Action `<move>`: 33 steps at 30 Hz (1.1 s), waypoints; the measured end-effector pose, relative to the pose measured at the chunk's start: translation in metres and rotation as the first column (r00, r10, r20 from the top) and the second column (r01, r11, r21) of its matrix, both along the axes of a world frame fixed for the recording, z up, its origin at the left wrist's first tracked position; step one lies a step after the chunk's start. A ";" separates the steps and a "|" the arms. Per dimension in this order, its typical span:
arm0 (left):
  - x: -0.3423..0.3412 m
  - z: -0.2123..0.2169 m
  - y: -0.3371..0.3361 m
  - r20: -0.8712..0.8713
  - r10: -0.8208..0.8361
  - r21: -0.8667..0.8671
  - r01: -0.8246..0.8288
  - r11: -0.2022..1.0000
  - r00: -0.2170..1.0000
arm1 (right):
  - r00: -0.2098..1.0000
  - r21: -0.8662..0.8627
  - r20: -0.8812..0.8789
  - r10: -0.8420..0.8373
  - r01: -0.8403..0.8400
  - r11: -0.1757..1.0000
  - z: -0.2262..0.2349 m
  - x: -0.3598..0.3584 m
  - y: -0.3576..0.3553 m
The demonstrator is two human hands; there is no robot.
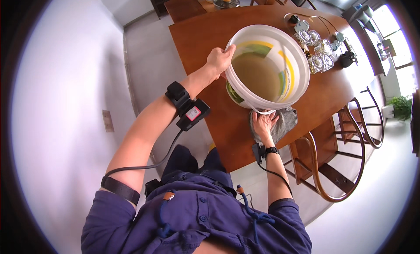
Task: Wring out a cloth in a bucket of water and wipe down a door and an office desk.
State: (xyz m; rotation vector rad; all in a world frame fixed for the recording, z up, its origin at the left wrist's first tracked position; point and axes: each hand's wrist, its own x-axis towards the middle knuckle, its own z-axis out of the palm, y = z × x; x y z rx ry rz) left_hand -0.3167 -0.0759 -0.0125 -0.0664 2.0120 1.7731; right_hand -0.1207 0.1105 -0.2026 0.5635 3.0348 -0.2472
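My left hand (220, 60) is closed on the rim of a large white plastic bucket (298, 85). The bucket leans toward me above the wooden table (205, 33), so its inside shows. Yellow and green print appears on its wall, and its lower part looks murky brown; whether that is liquid I cannot tell. Just below the near rim, by the bucket's thin white handle (262, 112), my right hand (265, 124) lies with spread fingers on a crumpled grey cloth (285, 122). The bucket hides part of the cloth, and the handle crosses near my right fingertips.
Several clear glass cups (316, 61) stand on the table's right side, with a black item (347, 59) beside them. Wooden chairs (313, 166) with curved frames line the right edge. A glass bowl (226, 2) sits at the far end. The white wall (65, 79) is on my left.
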 end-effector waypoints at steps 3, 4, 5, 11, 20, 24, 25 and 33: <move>-0.028 0.001 0.005 -0.002 -0.119 -0.016 0.119 0.993 0.993 | 0.993 0.105 -0.097 -0.065 0.075 0.992 -0.005 -0.005 -0.013; -0.034 0.002 0.007 0.004 -0.164 -0.004 0.164 0.986 0.986 | 0.986 0.122 -0.128 -0.105 0.120 0.985 -0.007 -0.002 -0.021; -0.041 0.001 0.009 0.008 -0.209 0.007 0.209 0.978 0.978 | 0.976 0.137 -0.163 -0.143 0.165 0.977 -0.008 0.000 -0.032; -0.038 -0.005 -0.006 -0.138 -0.185 -0.063 0.178 0.982 0.973 | 0.963 0.094 -0.142 -0.229 0.243 0.965 -0.011 0.039 -0.183; -0.077 -0.019 -0.038 0.018 -0.608 0.173 0.597 0.784 0.793 | 0.971 0.124 -0.161 -0.178 0.199 0.972 -0.006 -0.083 -0.257; -0.126 -0.027 -0.076 0.159 -0.748 0.260 0.703 0.662 0.645 | 0.980 0.067 -0.166 -0.110 0.122 0.990 -0.001 -0.162 -0.270; -0.145 -0.032 -0.086 0.155 -0.749 0.281 0.698 0.659 0.644 | 0.978 0.064 -0.168 -0.120 0.132 0.989 -0.003 -0.184 -0.271; -0.344 -0.074 -0.214 0.246 -0.413 0.184 0.376 0.908 0.877 | 0.943 -0.053 -0.308 0.126 -0.149 0.987 0.014 -0.391 -0.238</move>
